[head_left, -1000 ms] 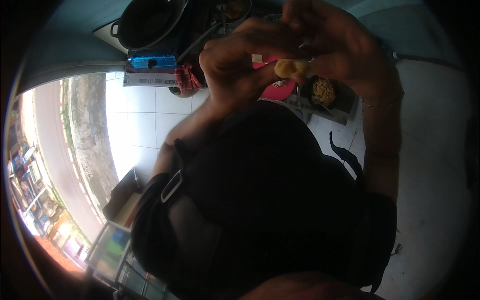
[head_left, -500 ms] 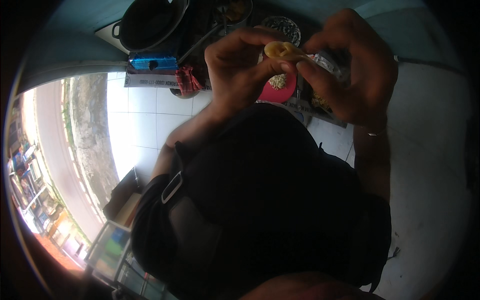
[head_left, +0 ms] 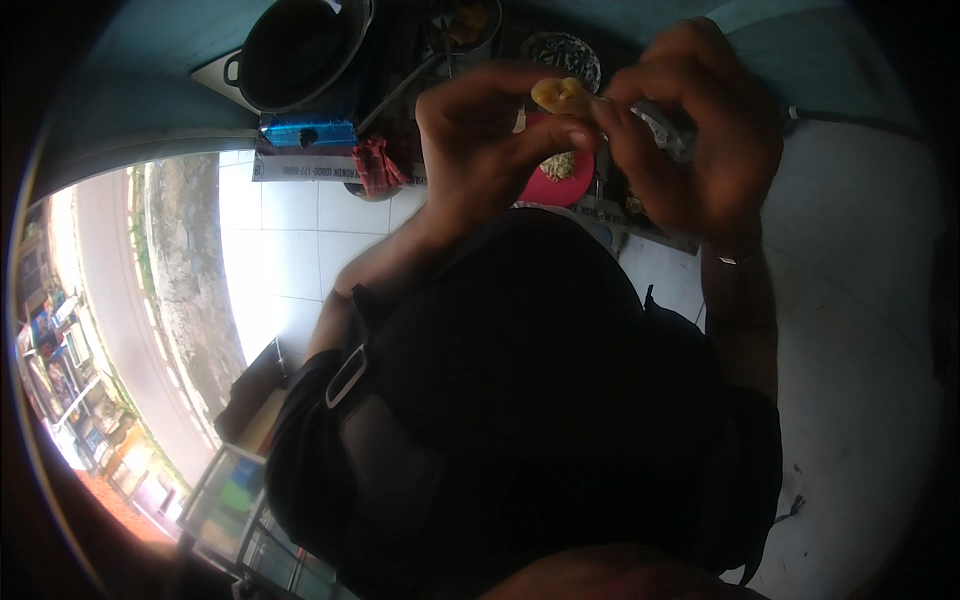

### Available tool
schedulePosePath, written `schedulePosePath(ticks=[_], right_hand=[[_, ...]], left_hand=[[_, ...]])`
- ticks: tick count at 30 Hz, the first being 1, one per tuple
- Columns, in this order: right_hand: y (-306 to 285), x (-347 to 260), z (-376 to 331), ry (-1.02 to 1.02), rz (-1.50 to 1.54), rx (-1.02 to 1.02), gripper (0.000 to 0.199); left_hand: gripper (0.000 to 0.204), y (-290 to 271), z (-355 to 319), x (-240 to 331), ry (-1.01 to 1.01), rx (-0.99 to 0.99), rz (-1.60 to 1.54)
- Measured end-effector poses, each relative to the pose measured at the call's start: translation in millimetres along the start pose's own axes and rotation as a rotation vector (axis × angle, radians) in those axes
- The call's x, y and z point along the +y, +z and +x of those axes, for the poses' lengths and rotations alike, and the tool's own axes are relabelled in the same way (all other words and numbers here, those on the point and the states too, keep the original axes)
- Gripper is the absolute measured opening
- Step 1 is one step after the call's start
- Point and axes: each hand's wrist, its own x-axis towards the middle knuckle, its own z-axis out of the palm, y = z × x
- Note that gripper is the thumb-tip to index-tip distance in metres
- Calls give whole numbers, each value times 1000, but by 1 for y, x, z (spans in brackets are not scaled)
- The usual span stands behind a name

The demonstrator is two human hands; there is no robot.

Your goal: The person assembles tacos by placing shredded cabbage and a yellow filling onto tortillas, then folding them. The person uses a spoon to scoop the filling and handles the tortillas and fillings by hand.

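Up close, above the table's near edge, my two hands meet around a small pale-yellow piece of dough (head_left: pixel 560 95) with a folded, hollowed top. My left hand (head_left: pixel 462 145) pinches its left side between thumb and bent fingers. On the other side, the thumb and forefinger of my right hand (head_left: pixel 705 150) press together at the dough's right end. Below the hands stands a pink-red plate (head_left: pixel 566 192) with a pale, crumbly heap of food (head_left: pixel 557 166) on it, partly hidden by my left thumb and fingers.
A dark wok (head_left: pixel 300 55) stands at the far left over a blue-fronted stove (head_left: pixel 308 131). Beside it hangs a red cloth (head_left: pixel 377 167). Further back are a pot of food (head_left: pixel 470 25) and a dark-and-white speckled bowl (head_left: pixel 562 55). White tiles (head_left: pixel 345 250) cover the floor.
My right hand has shifted slightly left and its fingertips have closed in on the dough's right end. The dough's top looks turned a little. My left hand stays pinched on it.
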Motion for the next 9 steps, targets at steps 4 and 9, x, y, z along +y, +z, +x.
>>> schedulePosePath(ticks=[4, 9], right_hand=[[-3, 18, 1, 20, 149, -40, 30], [8, 33, -6, 154, 252, 3, 28]], left_hand=[[25, 2, 2, -1, -173, 18, -17], [19, -4, 7, -8, -377, 31, 0]])
